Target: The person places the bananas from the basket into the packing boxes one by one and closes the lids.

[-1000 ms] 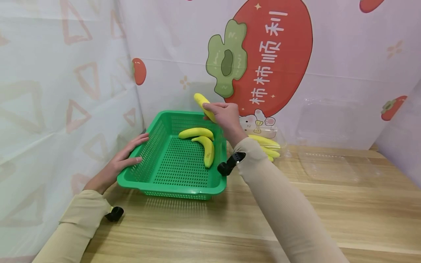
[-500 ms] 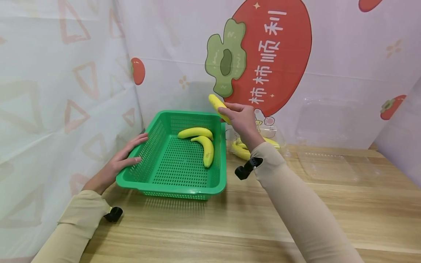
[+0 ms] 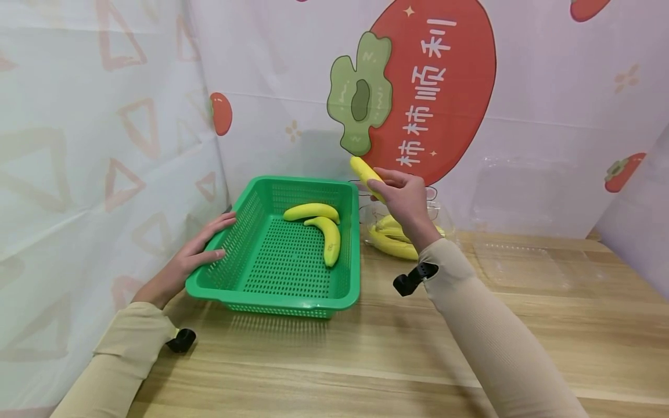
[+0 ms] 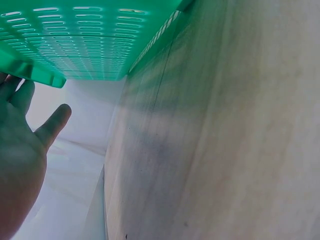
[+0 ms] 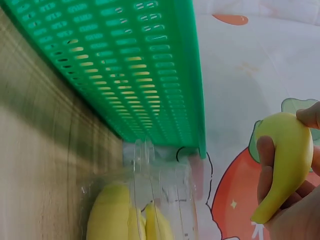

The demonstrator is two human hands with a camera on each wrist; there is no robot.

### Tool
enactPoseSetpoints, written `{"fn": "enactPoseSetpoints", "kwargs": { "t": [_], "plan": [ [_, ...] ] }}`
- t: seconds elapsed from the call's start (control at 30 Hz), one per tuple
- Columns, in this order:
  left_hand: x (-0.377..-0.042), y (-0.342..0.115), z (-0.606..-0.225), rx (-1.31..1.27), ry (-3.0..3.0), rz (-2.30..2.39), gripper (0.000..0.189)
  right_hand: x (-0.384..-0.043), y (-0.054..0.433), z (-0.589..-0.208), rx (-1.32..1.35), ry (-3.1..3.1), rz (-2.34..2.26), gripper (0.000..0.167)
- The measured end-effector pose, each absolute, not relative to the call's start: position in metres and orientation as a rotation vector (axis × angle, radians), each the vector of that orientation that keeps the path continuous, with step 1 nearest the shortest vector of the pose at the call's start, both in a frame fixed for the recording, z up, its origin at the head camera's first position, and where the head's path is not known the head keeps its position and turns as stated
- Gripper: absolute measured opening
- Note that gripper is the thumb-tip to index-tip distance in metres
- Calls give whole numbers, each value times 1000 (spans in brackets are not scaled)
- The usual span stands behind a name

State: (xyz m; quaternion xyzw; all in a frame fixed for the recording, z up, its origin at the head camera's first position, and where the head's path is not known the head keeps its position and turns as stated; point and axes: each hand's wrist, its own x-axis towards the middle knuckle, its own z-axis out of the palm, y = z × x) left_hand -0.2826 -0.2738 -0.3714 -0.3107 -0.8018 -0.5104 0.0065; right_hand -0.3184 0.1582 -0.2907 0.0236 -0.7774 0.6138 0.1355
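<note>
A yellow banana (image 3: 368, 179) is held up by my right hand (image 3: 403, 197), gripped between thumb and fingers, above and right of the green basket's back corner. In the right wrist view the fingers wrap behind the banana (image 5: 287, 160), whose narrow end points down. My left hand (image 3: 201, 247) rests on the left rim of the green perforated basket (image 3: 292, 302), fingers fairly straight and thumb apart. Two bananas lie inside the basket: one banana (image 3: 312, 211) across the back, another banana (image 3: 331, 241) curved along the right side.
Right of the basket stands a clear plastic container (image 5: 172, 200) with several bananas (image 3: 392, 247) in it, partly behind my right hand. Another clear plastic box (image 3: 522, 264) stands open at the table's back right. A printed cloth (image 3: 292, 75) hangs behind the wooden table (image 3: 292, 371).
My right hand has moved right with the banana, from over the basket's back right corner to above the clear container. My left hand and the basket stay put.
</note>
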Motion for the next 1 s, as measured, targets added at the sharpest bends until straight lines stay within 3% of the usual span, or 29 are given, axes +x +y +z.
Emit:
{"fn": "enactPoseSetpoints", "kwargs": {
  "t": [1.0],
  "plan": [
    [-285, -275, -375, -977, -2509, -1575, 62, -285, 235, -322, -68, -2190, 1710, 51]
  ]
}}
